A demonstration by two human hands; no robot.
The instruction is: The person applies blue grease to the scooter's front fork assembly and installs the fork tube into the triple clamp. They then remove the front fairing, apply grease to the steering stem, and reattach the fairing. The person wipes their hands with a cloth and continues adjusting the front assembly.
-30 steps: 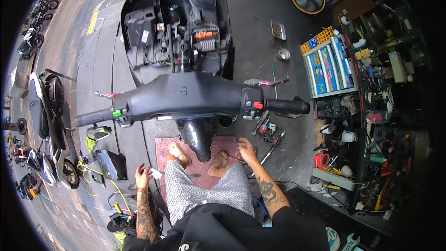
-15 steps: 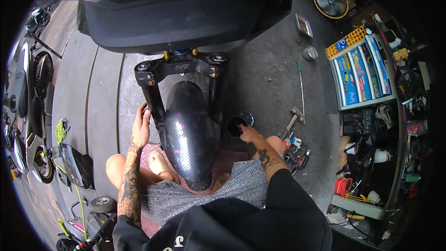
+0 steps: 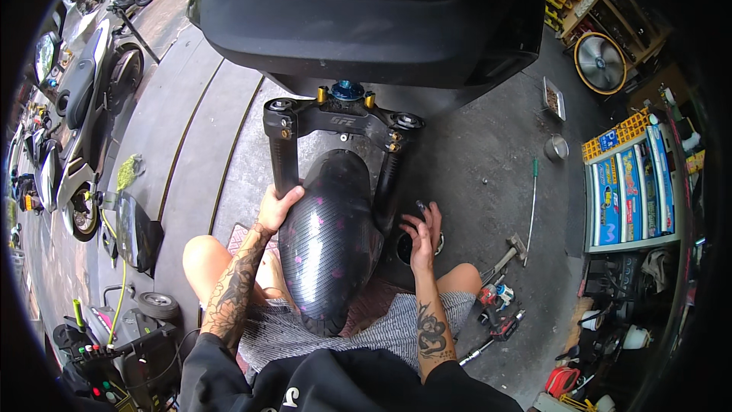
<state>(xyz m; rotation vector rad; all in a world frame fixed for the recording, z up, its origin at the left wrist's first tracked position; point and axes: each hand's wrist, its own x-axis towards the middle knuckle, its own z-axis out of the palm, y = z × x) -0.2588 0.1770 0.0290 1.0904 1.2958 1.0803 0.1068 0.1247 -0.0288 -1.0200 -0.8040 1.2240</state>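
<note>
A scooter's front end stands before me. My left hand [image 3: 276, 210] is closed round the lower end of the left fork leg [image 3: 285, 166], thumb beside the fender; its other fingers are partly hidden. The glossy carbon-patterned front fender [image 3: 329, 236] covers the wheel between my knees, and part of the tyre [image 3: 324, 323] shows at its near end. To the right, my right hand [image 3: 423, 236] is raised with fingers apart, holding nothing I can see. One fingertip looks dark. Behind that hand, a dark round container [image 3: 409, 250] on the floor is partly covered. The right fork leg [image 3: 387, 183] is just left of it.
A hammer [image 3: 503, 259], power tools [image 3: 499, 313] and a long green-handled screwdriver [image 3: 534, 191] lie on the right floor. Farther off are a metal cup [image 3: 557, 148] and a tray [image 3: 553, 99]. A stickered tool cabinet [image 3: 633, 191] stands right; the dark scooter body [image 3: 366, 23] overhangs ahead.
My left hand has moved in from beside the fork leg and closed on it. My right hand has lifted out of the dark container, its fingers spreading. The view has shifted left.
</note>
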